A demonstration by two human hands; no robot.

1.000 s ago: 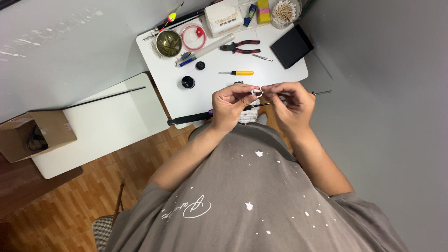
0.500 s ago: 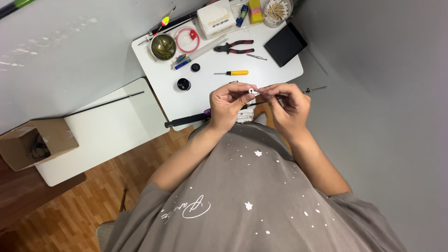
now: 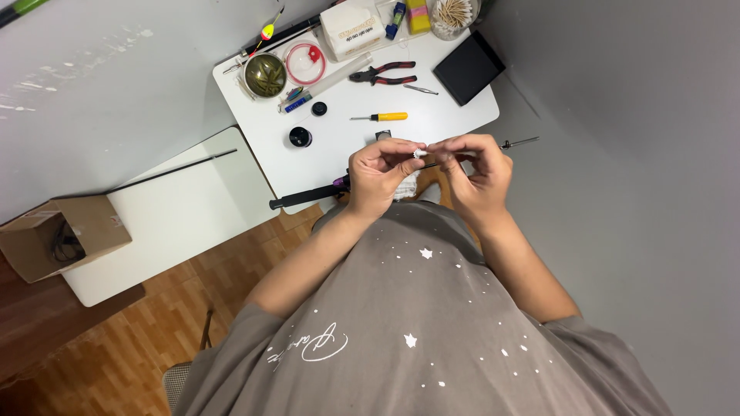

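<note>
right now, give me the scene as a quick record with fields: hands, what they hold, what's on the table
left hand: pinches a small white piece at its fingertips
right hand: fingertips meet the left's at the same piece
rod: thin and dark, runs under both hands, black grip end to the left
white table: red-handled pliers, yellow-handled screwdriver, black flat case
side surface: open cardboard box

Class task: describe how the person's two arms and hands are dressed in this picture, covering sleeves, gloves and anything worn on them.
Both hands, the left hand and the right hand, are bare, with no gloves. Both forearms are uncovered. The short sleeves belong to a grey-brown T-shirt sprinkled with small white stars and white script lettering.
</note>
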